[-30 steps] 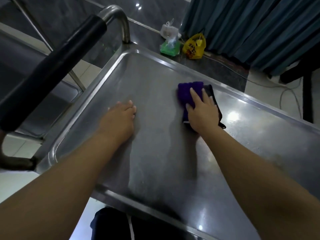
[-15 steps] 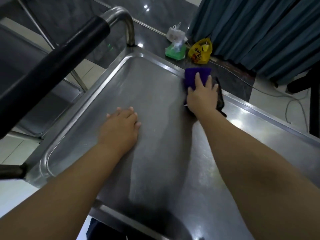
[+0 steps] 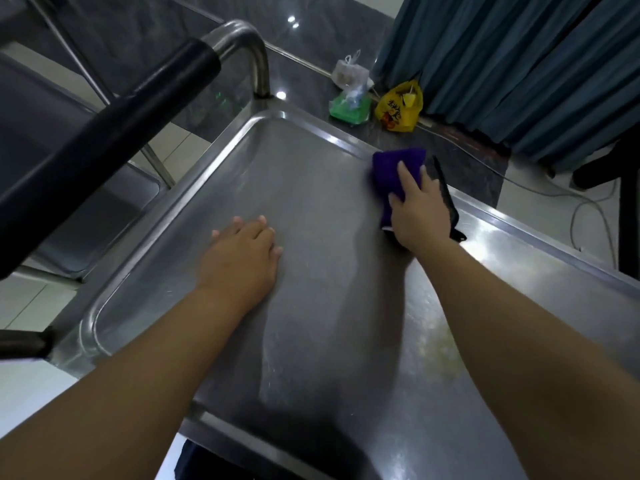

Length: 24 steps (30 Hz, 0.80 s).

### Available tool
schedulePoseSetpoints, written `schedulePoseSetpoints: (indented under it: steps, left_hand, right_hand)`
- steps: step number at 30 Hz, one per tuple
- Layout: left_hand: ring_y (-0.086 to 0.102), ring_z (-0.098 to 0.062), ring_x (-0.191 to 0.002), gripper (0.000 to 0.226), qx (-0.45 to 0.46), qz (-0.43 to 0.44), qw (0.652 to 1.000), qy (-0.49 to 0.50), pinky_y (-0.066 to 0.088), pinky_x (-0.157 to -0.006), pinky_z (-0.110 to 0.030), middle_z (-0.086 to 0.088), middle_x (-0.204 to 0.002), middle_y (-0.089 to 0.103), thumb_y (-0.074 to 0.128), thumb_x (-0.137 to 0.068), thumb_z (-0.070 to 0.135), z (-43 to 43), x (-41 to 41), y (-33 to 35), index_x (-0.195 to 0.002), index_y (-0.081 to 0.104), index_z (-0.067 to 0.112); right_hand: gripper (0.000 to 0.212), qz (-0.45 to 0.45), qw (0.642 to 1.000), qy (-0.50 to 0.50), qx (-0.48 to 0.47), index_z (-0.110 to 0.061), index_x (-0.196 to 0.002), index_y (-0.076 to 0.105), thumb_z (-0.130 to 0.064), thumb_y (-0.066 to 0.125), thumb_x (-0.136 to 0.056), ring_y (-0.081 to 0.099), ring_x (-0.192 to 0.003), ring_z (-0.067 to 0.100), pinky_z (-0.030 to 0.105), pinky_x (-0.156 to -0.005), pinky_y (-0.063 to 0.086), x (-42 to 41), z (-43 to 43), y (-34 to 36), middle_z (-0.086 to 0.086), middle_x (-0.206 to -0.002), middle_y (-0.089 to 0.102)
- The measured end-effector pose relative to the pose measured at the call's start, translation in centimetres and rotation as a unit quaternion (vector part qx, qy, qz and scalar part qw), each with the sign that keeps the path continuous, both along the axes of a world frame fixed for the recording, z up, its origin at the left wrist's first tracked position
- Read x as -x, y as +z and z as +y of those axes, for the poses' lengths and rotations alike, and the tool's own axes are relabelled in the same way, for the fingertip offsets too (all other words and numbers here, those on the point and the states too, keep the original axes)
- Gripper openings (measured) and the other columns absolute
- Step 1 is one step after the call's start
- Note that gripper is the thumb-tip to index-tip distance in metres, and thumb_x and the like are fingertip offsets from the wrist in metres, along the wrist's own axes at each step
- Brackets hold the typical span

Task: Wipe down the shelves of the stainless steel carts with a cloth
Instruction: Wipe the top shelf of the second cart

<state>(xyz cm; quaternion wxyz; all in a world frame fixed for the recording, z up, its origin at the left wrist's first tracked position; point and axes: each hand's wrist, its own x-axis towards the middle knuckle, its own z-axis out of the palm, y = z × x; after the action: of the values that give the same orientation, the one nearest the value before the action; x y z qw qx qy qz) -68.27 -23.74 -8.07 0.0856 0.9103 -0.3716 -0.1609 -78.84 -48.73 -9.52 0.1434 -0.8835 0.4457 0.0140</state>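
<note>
The top shelf of a stainless steel cart (image 3: 301, 188) fills the middle of the head view, its raised rim running around it. A folded purple cloth with a black edge (image 3: 391, 171) lies by the shelf's far rim. My right hand (image 3: 420, 211) presses flat on the cloth, fingers straight and pointing away from me. Further left, my left hand (image 3: 244, 258) rests palm down on the bare steel, fingers straight and holding nothing.
The cart's push handle (image 3: 104, 133), black grip on a steel tube, crosses the upper left. On the dark floor beyond lie a green packet (image 3: 348, 109), a yellow bag (image 3: 400, 109) and a clear bag (image 3: 349, 74). Blue curtains (image 3: 519, 64) hang at the back right; a cable (image 3: 571, 216) trails right.
My right hand slid the cloth away from me to the shelf's far rim, then slightly back. The left hand stayed resting on the steel.
</note>
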Motion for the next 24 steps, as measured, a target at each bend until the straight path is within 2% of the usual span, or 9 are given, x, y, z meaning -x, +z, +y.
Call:
schedulePoseSetpoints:
  steps: [5,8,10,13,15,17,19,21,24]
  left_hand:
    - [0.026,-0.033,-0.138,0.04,-0.017,0.013,1.0,-0.004,0.019,-0.111,-0.055,-0.003,-0.15,0.033,0.042,-0.096,0.034,0.1,0.1,0.4,-0.129,0.05,0.013]
    - [0.033,-0.035,-0.134,0.04,-0.029,0.009,0.999,-0.027,0.023,-0.112,-0.053,-0.007,-0.147,0.037,0.043,-0.095,0.034,0.3,-0.2,0.5,-0.127,0.051,0.011]
    - [0.034,-0.035,-0.133,0.039,-0.028,0.011,0.999,-0.03,0.026,-0.111,-0.052,-0.008,-0.146,0.038,0.044,-0.094,0.034,0.4,-0.3,0.7,-0.124,0.052,0.011]
    - [0.034,-0.035,-0.133,0.037,-0.03,0.016,0.999,-0.035,0.029,-0.109,-0.051,-0.008,-0.144,0.041,0.045,-0.094,0.033,0.1,-0.4,1.2,-0.122,0.053,0.01]
    - [0.04,-0.035,-0.126,0.036,-0.041,0.005,0.998,-0.052,0.034,-0.105,-0.049,-0.01,-0.136,0.046,0.044,-0.094,0.034,-0.4,-0.5,1.5,-0.118,0.055,0.009]
    - [0.046,-0.037,-0.117,0.035,-0.055,-0.004,0.997,-0.055,0.04,-0.098,-0.046,-0.012,-0.124,0.053,0.044,-0.094,0.035,-1.1,-0.4,2.0,-0.109,0.058,0.008]
    - [0.05,-0.039,-0.109,0.034,-0.059,-0.014,0.997,-0.053,0.043,-0.091,-0.043,-0.015,-0.116,0.057,0.046,-0.092,0.036,-1.7,-0.3,2.6,-0.105,0.06,0.008]
    - [0.051,-0.038,-0.108,0.032,-0.038,-0.024,0.995,-0.085,0.042,-0.089,-0.041,-0.016,-0.115,0.058,0.049,-0.091,0.035,-2.6,-0.2,2.7,-0.104,0.06,0.008]
    - [0.038,-0.035,-0.129,0.036,0.017,0.008,0.985,-0.172,0.03,-0.108,-0.041,-0.014,-0.137,0.047,0.047,-0.093,0.028,-4.6,0.2,1.8,-0.123,0.053,0.008]
  right_hand:
    - [0.055,0.002,0.998,0.065,0.0,-0.04,-0.147,0.016,-0.046,0.037,-0.097,0.014,-0.143,0.031,0.045,-0.115,0.015,2.9,7.0,0.1,0.002,-0.157,0.016]
    - [0.053,-0.02,0.985,0.171,-0.021,-0.043,-0.146,0.019,-0.044,0.04,-0.097,0.013,-0.144,0.027,0.042,-0.115,0.013,5.5,10.7,0.3,-0.001,-0.157,0.018]
    - [0.054,-0.023,0.981,0.191,-0.026,-0.043,-0.145,0.023,-0.042,0.044,-0.096,0.016,-0.143,0.026,0.043,-0.115,0.017,7.5,10.4,0.4,-0.001,-0.156,0.022]
    - [0.054,-0.027,0.999,0.032,-0.016,-0.037,-0.146,0.025,-0.038,0.045,-0.096,0.021,-0.141,0.03,0.045,-0.113,0.023,9.6,7.1,0.5,0.003,-0.155,0.024]
    - [0.055,-0.015,0.995,-0.091,-0.029,-0.034,-0.148,0.021,-0.039,0.041,-0.097,0.02,-0.141,0.033,0.047,-0.113,0.023,10.2,5.2,0.6,0.006,-0.155,0.022]
    - [0.055,0.002,0.989,-0.146,-0.029,-0.033,-0.149,0.018,-0.04,0.038,-0.098,0.017,-0.142,0.035,0.049,-0.114,0.021,9.8,5.0,0.5,0.006,-0.157,0.018]
    - [0.056,0.014,0.987,-0.156,-0.026,-0.034,-0.149,0.015,-0.042,0.036,-0.098,0.013,-0.142,0.037,0.049,-0.113,0.017,8.8,6.0,0.3,0.006,-0.158,0.013]
    - [0.057,0.014,0.991,-0.134,-0.025,-0.036,-0.149,0.012,-0.044,0.036,-0.098,0.011,-0.143,0.036,0.048,-0.114,0.015,8.2,7.5,0.1,0.005,-0.158,0.011]
    - [0.058,0.01,0.998,-0.065,-0.022,-0.041,-0.148,0.011,-0.045,0.038,-0.097,0.01,-0.144,0.033,0.046,-0.114,0.013,8.4,9.6,-0.1,0.001,-0.158,0.011]
